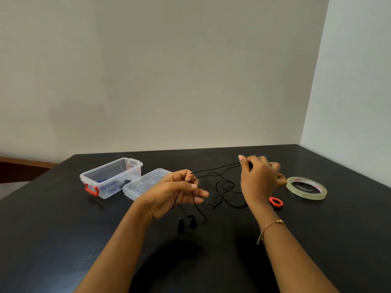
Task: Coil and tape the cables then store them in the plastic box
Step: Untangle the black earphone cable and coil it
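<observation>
Left hand (179, 192) raised above the dark tabletop (63, 229), palm up. Thumb and upper fingers (189, 178) pinch the thin black cable (218, 179); the lower fingers extend loosely toward the right.

Right hand (259, 180) raised, back of hand toward the camera, fingers curled, pinching the same cable at the fingertips. A bracelet (268, 228) sits on that wrist.

Between the two pinch points the cable runs in a near-straight doubled strand. Below and between the fingers of both hands the remaining length lies in loose tangled loops on the tabletop. Strands hang from the left fingers down to two small black end pieces (187, 223) resting on the tabletop, just below the left hand.

Clear plastic box (111, 177) with red latch, open, well to the left of the left fingers; dark and blue contents inside, not identifiable. Its clear lid (143, 183) lies flat just behind the left hand.

Tape roll (306, 188) lies flat just right of the right fingers. A red handle (276, 202), scissors probably, shows just below the right hand, mostly hidden.
</observation>
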